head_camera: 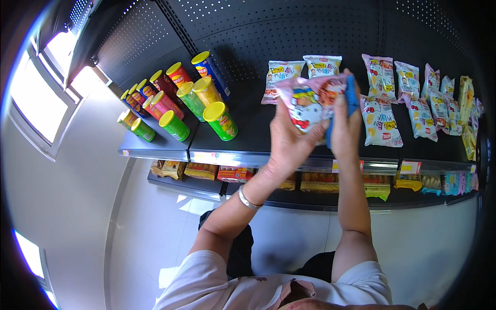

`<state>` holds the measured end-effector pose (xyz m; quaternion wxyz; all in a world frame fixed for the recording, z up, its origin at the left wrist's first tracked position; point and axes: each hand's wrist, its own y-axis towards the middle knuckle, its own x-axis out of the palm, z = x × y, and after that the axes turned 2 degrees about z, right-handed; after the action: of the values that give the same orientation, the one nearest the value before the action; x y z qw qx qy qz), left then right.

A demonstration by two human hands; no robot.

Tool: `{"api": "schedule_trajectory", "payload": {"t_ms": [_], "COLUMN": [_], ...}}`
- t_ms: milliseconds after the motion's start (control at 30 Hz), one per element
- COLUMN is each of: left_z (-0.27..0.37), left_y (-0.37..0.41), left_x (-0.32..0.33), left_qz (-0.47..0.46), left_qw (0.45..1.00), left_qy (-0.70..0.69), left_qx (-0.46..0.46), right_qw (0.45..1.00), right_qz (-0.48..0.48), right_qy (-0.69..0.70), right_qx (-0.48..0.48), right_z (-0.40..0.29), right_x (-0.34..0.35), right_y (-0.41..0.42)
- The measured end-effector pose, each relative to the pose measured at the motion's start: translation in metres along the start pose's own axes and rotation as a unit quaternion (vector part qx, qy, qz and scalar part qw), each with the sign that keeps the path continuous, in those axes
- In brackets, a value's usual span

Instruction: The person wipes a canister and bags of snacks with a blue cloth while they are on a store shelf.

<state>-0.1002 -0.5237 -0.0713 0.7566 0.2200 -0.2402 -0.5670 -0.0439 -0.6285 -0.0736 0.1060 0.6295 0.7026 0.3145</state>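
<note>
Raised over the edge of a black store shelf point(252, 128), my left hand point(292, 135) grips a pink and white snack bag point(306, 102) printed with a cartoon cat. My right hand point(345, 120) holds a blue cloth point(352, 95) against the bag's right side; part of the cloth hangs between bag and palm. Behind the held bag, two similar snack bags point(285, 71) stand on the shelf. To the right, several more snack bags point(381, 122) stand in rows.
Several potato crisp canisters point(220, 121) with yellow lids stand at the left of the shelf. A price-tag rail point(248, 158) runs along its front edge. Packaged baked goods point(319, 182) lie on the lower shelf. A perforated back panel point(290, 35) rises behind.
</note>
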Motion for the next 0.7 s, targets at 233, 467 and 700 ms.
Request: {"api": "schedule_trajectory", "payload": {"t_ms": [233,467,700], "left_z": [0.007,0.028,-0.007], "left_y": [0.000,0.025,0.044], "left_x": [-0.008,-0.066,-0.097], "left_qz": [0.032,0.169,0.027], "left_qw": [0.992,0.972,0.992], "left_qy": [-0.115,-0.153,-0.066], "left_qx": [-0.042,-0.061,-0.103], "right_qw": [0.996,0.960,0.985], "right_qz": [-0.034,-0.119,-0.078], "right_qy": [-0.045,-0.224,-0.148], "right_qx": [0.068,-0.118,0.043], "right_z": [-0.020,0.001,-0.011], "right_x": [0.002,0.040,-0.001], "right_y": [-0.002,-0.019,0.018]}}
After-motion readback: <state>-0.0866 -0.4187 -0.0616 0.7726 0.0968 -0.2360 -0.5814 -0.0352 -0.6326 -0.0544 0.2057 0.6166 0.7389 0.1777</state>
